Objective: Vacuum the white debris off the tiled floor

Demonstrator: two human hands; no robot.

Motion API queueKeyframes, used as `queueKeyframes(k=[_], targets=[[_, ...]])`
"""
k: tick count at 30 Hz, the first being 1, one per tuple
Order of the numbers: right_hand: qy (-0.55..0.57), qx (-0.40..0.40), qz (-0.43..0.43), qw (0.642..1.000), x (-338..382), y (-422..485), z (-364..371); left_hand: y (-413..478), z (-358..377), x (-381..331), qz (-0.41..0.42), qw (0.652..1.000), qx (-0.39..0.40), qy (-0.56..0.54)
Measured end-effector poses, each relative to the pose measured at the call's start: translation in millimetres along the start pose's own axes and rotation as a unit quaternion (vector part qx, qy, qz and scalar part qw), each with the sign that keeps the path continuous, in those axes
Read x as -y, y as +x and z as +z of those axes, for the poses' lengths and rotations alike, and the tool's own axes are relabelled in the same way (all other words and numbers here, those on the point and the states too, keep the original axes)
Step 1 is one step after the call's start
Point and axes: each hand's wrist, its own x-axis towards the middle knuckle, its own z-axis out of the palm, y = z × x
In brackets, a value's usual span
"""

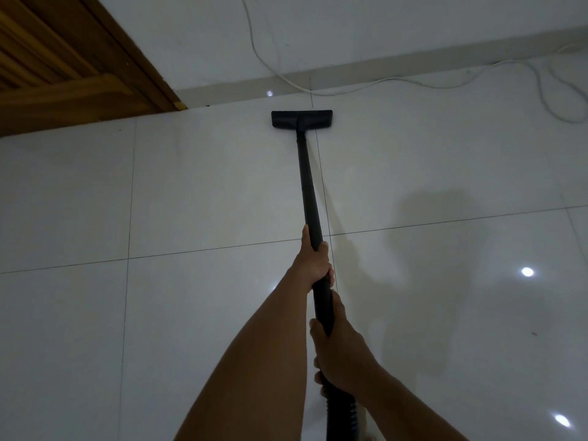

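Both hands are on the black vacuum wand (308,183), which runs from me up the middle of the view to its flat floor nozzle (301,119). I see the nozzle resting on the glossy white tiled floor (197,192), near the skirting board (397,66) and straddling a grout line. My left hand (313,264) grips the wand farther along, fingers curled tight around it, thumb laid along the tube. My right hand (340,354) wraps the near end, fingers closed, just above the ribbed hose (339,415). A white cable (394,79) trails along the wall. A wooden door (63,65) stands far left. I cannot make out any debris.
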Motion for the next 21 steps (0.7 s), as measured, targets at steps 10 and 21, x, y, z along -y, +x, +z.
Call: queueKeyframes(k=[10, 21], targets=[[0.0, 0.022, 0.003, 1.0, -24, -63, 18, -59, 3, 44, -0.02, 1.0, 0.002, -0.022], [-0.022, 0.022, -0.003, 1.0, -70, -149, 20, -127, 33, 107, -0.027, 1.0, 0.002, -0.004]])
